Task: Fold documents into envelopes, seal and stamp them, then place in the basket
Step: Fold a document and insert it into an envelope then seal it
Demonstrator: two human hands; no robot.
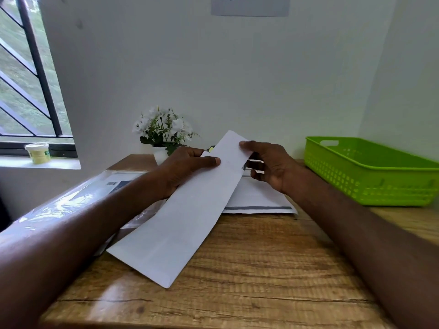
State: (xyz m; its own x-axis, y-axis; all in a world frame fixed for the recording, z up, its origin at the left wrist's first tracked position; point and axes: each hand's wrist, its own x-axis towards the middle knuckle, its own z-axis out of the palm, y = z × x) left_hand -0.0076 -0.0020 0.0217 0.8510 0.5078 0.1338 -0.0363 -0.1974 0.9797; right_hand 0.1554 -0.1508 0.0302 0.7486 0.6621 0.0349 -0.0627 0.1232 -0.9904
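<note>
Up front, both hands pinch the long white envelope: left hand at its left edge, right hand at its far end; green basket right of the right hand

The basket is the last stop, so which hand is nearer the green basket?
Right. The right hand holds the envelope's far end, apart from the green basket to its right. The left hand pinches the envelope farther left.
</note>
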